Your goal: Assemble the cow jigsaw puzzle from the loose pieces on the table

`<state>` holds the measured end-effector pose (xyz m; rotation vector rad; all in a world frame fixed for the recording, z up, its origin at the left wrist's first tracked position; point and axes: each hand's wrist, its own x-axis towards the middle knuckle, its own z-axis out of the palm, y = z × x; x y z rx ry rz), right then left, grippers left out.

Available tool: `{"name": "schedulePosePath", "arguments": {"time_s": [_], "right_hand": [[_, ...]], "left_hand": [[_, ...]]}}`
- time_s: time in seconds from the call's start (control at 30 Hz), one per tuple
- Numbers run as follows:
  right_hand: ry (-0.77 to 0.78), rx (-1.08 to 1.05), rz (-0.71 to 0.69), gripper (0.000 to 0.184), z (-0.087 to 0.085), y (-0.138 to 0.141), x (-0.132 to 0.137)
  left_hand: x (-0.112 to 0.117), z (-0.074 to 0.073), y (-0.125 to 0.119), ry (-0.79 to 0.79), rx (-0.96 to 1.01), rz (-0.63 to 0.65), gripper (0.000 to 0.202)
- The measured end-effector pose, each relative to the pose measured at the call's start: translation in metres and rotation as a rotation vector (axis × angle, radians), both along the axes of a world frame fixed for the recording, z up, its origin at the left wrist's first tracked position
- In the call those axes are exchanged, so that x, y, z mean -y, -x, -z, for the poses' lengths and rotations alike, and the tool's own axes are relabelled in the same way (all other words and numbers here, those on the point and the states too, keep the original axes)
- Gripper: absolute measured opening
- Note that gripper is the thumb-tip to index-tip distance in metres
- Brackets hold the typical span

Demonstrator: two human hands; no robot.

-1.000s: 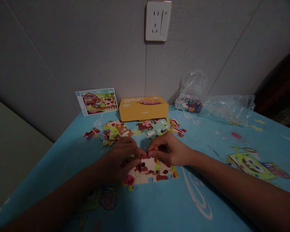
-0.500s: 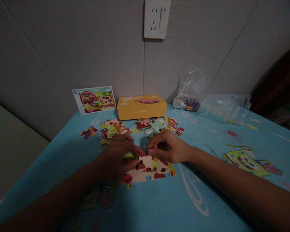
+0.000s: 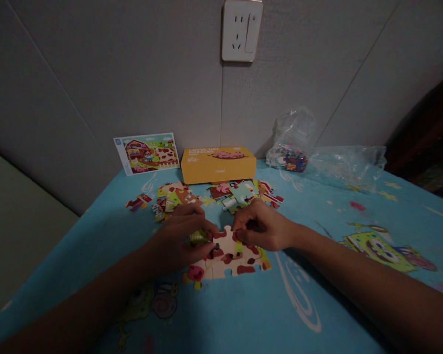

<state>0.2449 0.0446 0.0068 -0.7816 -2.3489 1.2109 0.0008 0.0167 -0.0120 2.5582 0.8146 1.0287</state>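
Note:
Several joined jigsaw pieces (image 3: 216, 268), cream with brown patches and a pink muzzle, lie on the blue tablecloth in front of me. At their upper edge is a cream jigsaw piece (image 3: 226, 242) with a tab pointing away from me. My left hand (image 3: 186, 236) pinches this piece's left side between thumb and fingers; a yellow-green part shows beneath the palm. On the upper right corner of the same piece, my right hand (image 3: 262, 226) has its thumb and forefinger closed. Whether the piece sits fully flush with those below, I cannot tell.
Loose jigsaw pieces form a left pile (image 3: 175, 196) and a right pile (image 3: 243, 191) beyond my hands. A yellow box (image 3: 218, 167) stands behind them, beside a picture card (image 3: 149, 155) leaning on the wall. Further right lies a clear plastic bag (image 3: 291, 147) with pieces inside.
My right hand has slid slightly right along the cream jigsaw piece, uncovering its top tab. My left hand stays in nearly the same place. The whole view has shifted slightly.

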Motion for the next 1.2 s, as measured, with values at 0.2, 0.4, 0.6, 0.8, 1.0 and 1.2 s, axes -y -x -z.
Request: {"name": "schedulePosePath", "arguments": {"time_s": [0.2, 0.4, 0.6, 0.8, 1.0, 1.2], "right_hand": [[-0.097, 0.069, -0.038, 0.03, -0.005, 0.004, 0.003], [-0.22, 0.215, -0.232, 0.026, -0.01, 0.013, 0.019], [-0.316, 0.276, -0.25, 0.03, -0.011, 0.014, 0.022], [-0.368, 0.317, -0.205, 0.031, -0.006, 0.015, 0.022], [-0.314, 0.323, -0.216, 0.028, -0.008, 0.013, 0.021], [-0.254, 0.327, -0.212, 0.034, -0.01, 0.01, 0.019]], "left_hand": [[0.005, -0.006, 0.001, 0.057, -0.022, 0.047, 0.011], [0.01, -0.021, 0.0, 0.18, -0.03, 0.291, 0.009], [0.008, -0.016, -0.001, 0.142, -0.071, 0.245, 0.016], [0.008, -0.015, 0.0, 0.144, -0.112, 0.229, 0.02], [0.009, -0.016, 0.001, 0.168, -0.086, 0.232, 0.021], [0.01, -0.017, 0.002, 0.186, -0.107, 0.225, 0.017]]}}
